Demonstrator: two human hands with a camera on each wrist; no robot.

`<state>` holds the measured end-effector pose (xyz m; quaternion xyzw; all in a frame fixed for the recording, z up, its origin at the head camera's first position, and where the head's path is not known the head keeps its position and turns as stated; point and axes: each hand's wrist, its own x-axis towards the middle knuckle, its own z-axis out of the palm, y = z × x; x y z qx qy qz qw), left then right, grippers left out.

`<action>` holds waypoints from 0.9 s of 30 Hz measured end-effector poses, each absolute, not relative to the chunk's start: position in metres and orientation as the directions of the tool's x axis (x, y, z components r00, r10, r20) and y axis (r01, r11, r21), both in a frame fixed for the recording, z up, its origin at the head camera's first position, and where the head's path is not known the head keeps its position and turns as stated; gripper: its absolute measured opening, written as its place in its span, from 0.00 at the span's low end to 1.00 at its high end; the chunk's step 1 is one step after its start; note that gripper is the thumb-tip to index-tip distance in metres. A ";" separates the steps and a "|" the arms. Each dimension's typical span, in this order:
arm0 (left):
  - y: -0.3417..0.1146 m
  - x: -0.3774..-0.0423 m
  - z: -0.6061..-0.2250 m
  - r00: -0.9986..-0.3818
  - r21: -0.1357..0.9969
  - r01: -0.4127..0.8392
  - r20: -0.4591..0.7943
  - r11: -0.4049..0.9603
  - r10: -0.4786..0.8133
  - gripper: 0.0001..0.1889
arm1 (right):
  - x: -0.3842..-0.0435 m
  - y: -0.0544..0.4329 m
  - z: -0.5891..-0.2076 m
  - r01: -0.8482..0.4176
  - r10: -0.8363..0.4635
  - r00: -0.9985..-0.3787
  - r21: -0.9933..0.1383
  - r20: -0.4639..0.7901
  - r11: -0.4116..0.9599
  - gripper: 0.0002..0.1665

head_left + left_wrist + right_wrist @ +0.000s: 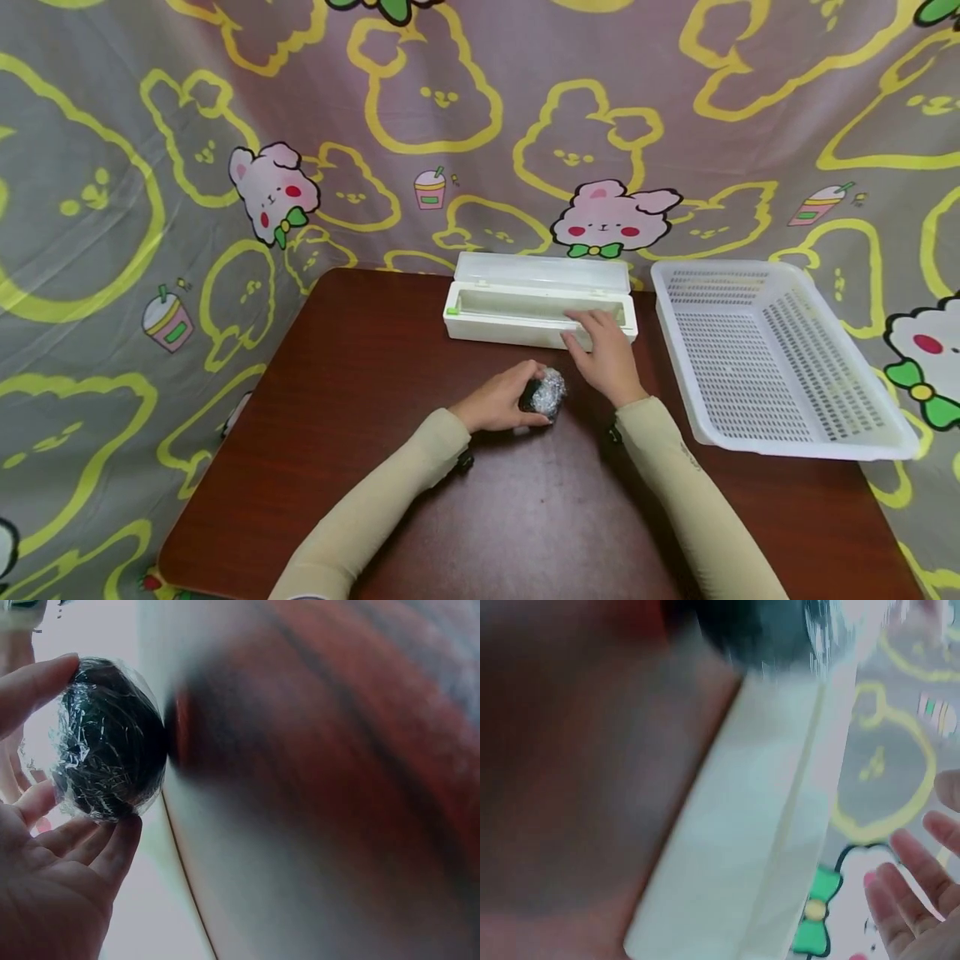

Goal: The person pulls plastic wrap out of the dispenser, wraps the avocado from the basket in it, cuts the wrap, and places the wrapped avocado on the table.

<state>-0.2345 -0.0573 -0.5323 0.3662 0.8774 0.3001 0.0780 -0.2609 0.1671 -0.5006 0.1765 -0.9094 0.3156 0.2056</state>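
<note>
My left hand [501,398] grips a dark, rounded object wrapped in crinkled clear plastic film [112,742]. Thumb and fingers press it from opposite sides, and it rests on the brown table or just above it; what is inside the film cannot be made out. Behind it lies a long white film dispenser box [510,328] with its lid raised at the back and a small green piece at its left end. Over the box's right front edge hovers my right hand [606,354], fingers loosely extended and holding nothing. In the right wrist view its fingers [911,889] are spread beside the box.
A white perforated plastic basket [701,408] stands to the right of the box. The brown tabletop [360,358] reaches back to a grey curtain [465,175] with yellow rabbit outlines, which hangs behind and along the left side.
</note>
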 end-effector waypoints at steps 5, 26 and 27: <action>-0.060 -0.234 -0.534 -0.732 0.577 0.583 0.069 0.572 0.678 0.34 | -0.294 0.175 -0.501 -0.406 -0.143 -0.856 -0.475 0.496 0.781 0.26; -0.057 -0.234 -0.534 -0.721 0.579 0.594 0.076 0.558 0.689 0.34 | -0.334 0.201 -0.523 -0.322 -0.201 -0.912 -0.323 0.357 0.890 0.34; -0.057 -0.235 -0.534 -0.721 0.577 0.595 0.075 0.560 0.689 0.34 | -0.334 0.202 -0.523 -0.323 -0.203 -0.911 -0.314 0.360 0.893 0.34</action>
